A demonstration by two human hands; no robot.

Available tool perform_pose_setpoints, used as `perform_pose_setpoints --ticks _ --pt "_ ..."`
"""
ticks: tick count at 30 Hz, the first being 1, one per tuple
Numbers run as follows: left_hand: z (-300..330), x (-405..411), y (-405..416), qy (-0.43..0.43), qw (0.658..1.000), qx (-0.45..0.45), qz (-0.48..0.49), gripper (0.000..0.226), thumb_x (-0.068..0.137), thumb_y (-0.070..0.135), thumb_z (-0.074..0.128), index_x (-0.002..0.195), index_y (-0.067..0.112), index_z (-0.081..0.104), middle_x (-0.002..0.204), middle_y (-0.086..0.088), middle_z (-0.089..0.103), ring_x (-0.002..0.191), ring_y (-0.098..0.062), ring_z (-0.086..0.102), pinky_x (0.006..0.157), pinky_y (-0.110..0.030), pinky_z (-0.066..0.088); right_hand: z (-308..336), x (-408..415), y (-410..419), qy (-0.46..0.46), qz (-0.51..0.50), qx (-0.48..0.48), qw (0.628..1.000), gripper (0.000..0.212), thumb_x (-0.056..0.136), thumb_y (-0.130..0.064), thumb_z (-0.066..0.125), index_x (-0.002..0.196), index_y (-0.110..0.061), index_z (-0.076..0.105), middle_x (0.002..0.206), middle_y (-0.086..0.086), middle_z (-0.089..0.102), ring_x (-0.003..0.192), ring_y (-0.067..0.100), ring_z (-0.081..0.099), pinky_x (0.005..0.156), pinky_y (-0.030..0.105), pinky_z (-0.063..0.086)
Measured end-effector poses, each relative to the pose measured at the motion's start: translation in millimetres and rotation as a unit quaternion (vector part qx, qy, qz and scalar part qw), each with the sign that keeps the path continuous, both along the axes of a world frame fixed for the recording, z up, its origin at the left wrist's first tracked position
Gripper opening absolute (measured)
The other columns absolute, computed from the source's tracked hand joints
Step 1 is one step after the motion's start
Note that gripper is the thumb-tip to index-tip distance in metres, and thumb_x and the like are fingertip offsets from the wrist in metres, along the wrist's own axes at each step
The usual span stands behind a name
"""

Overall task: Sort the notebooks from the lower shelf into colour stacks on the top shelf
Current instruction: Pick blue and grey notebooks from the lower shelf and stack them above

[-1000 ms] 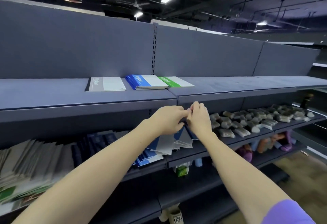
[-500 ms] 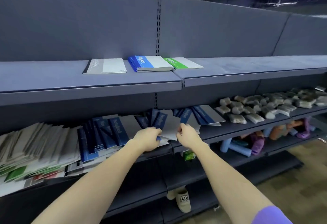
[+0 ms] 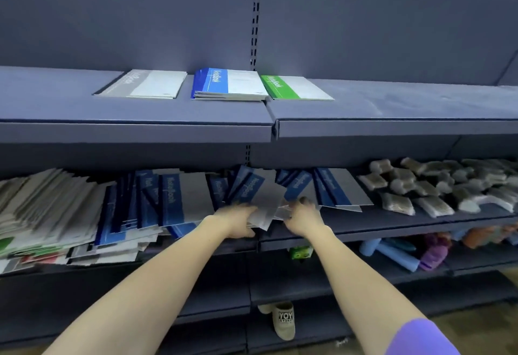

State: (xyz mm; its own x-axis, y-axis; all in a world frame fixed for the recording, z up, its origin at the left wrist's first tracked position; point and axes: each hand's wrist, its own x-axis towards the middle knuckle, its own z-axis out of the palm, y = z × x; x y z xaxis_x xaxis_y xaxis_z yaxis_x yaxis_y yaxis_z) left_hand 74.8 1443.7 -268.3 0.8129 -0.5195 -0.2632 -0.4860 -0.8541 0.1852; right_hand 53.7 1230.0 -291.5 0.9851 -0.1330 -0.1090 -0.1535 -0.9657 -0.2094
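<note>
Head-camera view, looking down your two bare forearms: a purple sleeve edges the lower right corner at your right arm. Below your hands, on the lowest shelving, a beige slipper printed with dark letters sits toe-out, and a small green item shows just under the shelf lip beneath your right wrist. Your left hand and right hand meet the front edge of the lower shelf close together but not touching, both closed on the same motion-blurred blue-and-grey notebook, the left gripping its near left corner and the right pinching the near right edge; its fingertips are too blurred to read exactly. Around that one, more blue notebooks fan out in loose overlapping piles to the left of your left hand, and another group of blue copies lies just right of your right hand. Far left of your left arm a slumped heap of grey notebooks spreads, with green and red covers peeking from its bottom. Well right of your right hand lie grey-brown packets, with blue and purple rolled items on the shelf beneath them. Above and beyond both hands, the top shelf carries three groups side by side: a grey stack above your left arm, a blue stack above the gap between your hands, and a green notebook touching its right edge.
</note>
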Motion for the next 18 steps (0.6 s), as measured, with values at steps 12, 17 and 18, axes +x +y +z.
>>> perform_pose_setpoints --ticks 12,17,18 --pt "-24.6 4.7 -29.0 -0.102 0.992 0.057 0.057 0.054 0.095 0.029 0.05 0.147 0.021 0.041 0.153 -0.002 0.035 0.141 -0.029 0.028 0.113 -0.045 0.03 -32.9 36.2 -26.2 0.03 0.062 -0.065 0.996 0.066 0.095 -0.043 0.057 0.149 -0.012 0.036 0.148 0.015 0.037 0.132 0.037 0.039 0.104 0.044 0.04" --pt "-17.4 -2.1 -35.4 -0.15 0.985 0.049 0.066 0.034 0.096 0.027 0.042 0.123 0.013 0.058 0.131 -0.008 0.056 0.121 -0.032 0.046 0.092 -0.04 0.041 -33.2 35.6 -20.5 0.026 0.058 -0.082 0.995 0.057 0.094 -0.013 0.054 0.148 -0.015 0.037 0.15 0.017 0.032 0.133 0.04 0.034 0.107 0.046 0.035" --pt "-15.3 -2.6 -34.4 -0.15 0.985 0.049 0.071 0.031 0.095 0.025 0.043 0.119 0.012 0.058 0.128 -0.008 0.057 0.119 -0.032 0.048 0.088 -0.038 0.042 -33.7 36.2 -19.8 0.034 0.052 -0.068 0.996 0.06 0.092 -0.009 0.053 0.149 -0.017 0.034 0.151 0.017 0.03 0.134 0.041 0.032 0.11 0.048 0.034"
